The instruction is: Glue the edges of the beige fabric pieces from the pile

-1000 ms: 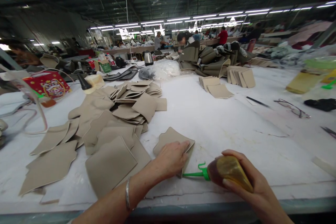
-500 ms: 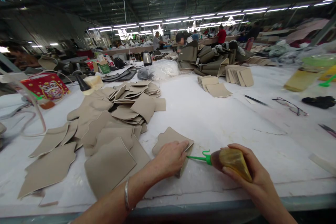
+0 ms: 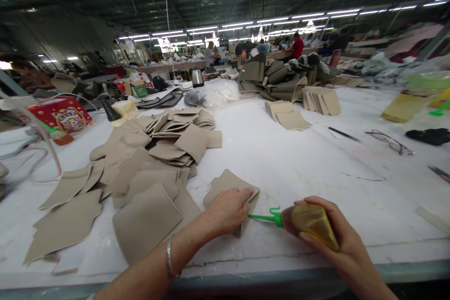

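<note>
My right hand (image 3: pixel 337 234) is wrapped round a squeeze bottle (image 3: pixel 311 225) of amber liquid, tilted to the left. Its thin green nozzle (image 3: pixel 263 217) reaches the edge of a beige panel (image 3: pixel 228 182), close to my left fingers; whether the tip touches cannot be made out. Over that panel lies my left hand (image 3: pixel 230 208), fingers bent and pressing on it near a turned-up edge. The thumb side is partly hidden. A loose pile of similar beige panels (image 3: pixel 147 215) spreads to the left of my left hand.
Small stacks of beige pieces (image 3: pixel 293 121) stand farther back. Toward the right lie a black pen (image 3: pixel 342 134), glasses (image 3: pixel 390 141), a black glove-like item (image 3: pixel 429 136) and scissors (image 3: pixel 439 172). A clear plastic bag (image 3: pixel 220 93) and a kettle (image 3: pixel 197 77) are at the back.
The bottle's nozzle tip has shifted slightly toward me along the panel's edge, with the right hand tilting a little. My left hand stays on the panel.
</note>
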### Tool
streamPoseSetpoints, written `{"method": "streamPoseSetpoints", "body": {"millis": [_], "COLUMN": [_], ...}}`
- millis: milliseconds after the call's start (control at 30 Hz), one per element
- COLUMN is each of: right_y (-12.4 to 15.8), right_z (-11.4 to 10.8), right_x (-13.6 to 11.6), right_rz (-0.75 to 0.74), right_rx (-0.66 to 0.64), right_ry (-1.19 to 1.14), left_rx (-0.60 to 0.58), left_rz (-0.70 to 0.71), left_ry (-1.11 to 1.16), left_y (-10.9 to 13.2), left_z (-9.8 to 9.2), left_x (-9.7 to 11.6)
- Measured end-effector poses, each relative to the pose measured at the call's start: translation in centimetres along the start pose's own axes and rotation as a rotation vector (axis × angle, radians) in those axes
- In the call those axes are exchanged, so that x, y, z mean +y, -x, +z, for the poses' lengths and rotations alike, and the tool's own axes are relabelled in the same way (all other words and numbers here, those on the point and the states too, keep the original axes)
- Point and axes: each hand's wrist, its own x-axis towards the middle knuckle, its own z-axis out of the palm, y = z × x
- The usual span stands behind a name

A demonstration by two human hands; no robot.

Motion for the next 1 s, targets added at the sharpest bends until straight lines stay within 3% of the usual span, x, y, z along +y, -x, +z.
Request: {"method": "streamPoseSetpoints", "body": {"millis": [67,267,500,667,933,1000], "right_y": [0.1,-0.1,0.5,0.0,-2.2,-2.1], "right_z": [-0.1,-0.2,0.9,0.7,-0.7,-0.7], "right_x": [-0.1,-0.2,-1.4,-0.4,1.2,1.2], "right_rz": [-0.021,-0.009,-0.01,0.003,-0.015,-0.025], "right_rx": [-0.046,0.036,-0.044,-0.165,0.098,0.094], "right_ry": [-0.007,0.033,-0.068,-0.091,0.133,0.128], "left_rx": [-0.004,-0.019,-0.011,-0.022,-0.036,-0.045], "left_rz": [-0.008,-0.01,-0.006,-0.007,0.011,0.01], "left_ry": [0.002,-0.009,-0.002,0.001,0.018,0.026], "left_y": [0.0,0.1,0.0,0.0,-0.1,-0.1], "left_z": [-0.1,-0.3,-0.2,-0.3,-0.6,-0.7], "left_x": [0.1,0.2,0.2,0.2,0.1,0.1]}}
